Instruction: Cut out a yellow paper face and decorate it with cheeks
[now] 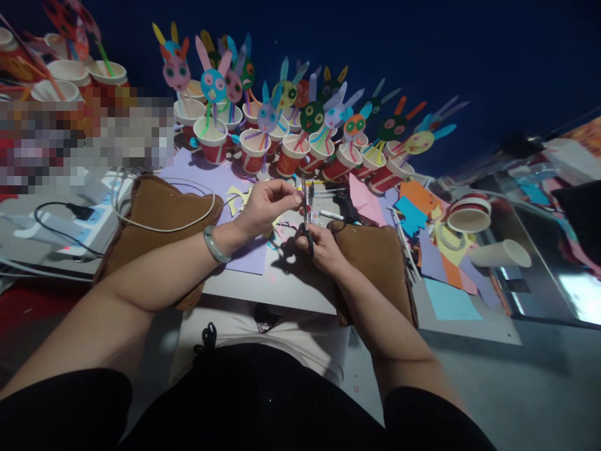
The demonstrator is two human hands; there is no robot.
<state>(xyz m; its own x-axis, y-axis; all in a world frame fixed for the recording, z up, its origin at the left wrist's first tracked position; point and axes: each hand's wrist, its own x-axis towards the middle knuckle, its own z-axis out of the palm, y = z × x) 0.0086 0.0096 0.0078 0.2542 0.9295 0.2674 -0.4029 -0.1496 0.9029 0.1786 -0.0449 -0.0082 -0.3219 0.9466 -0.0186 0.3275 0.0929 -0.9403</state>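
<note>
My right hand (325,249) grips a pair of scissors (307,230) by the dark handles, blades pointing away from me. Close to the blades, my left hand (267,208) has thumb and forefinger pinched together; whatever lies between them is too small to make out. Small paper scraps (284,230) lie on the table below the hands, beside a purple sheet (246,258). Just beyond the scissors are thin pens or tools and a black glue gun (346,203), partly hidden.
Red paper cups (250,161) with paper rabbit heads on straws stand in rows at the back. Brown cushions (154,235) lie under both forearms. A power strip (89,222) and cables are at left. Coloured paper (451,300) and loose cups (500,254) lie at right.
</note>
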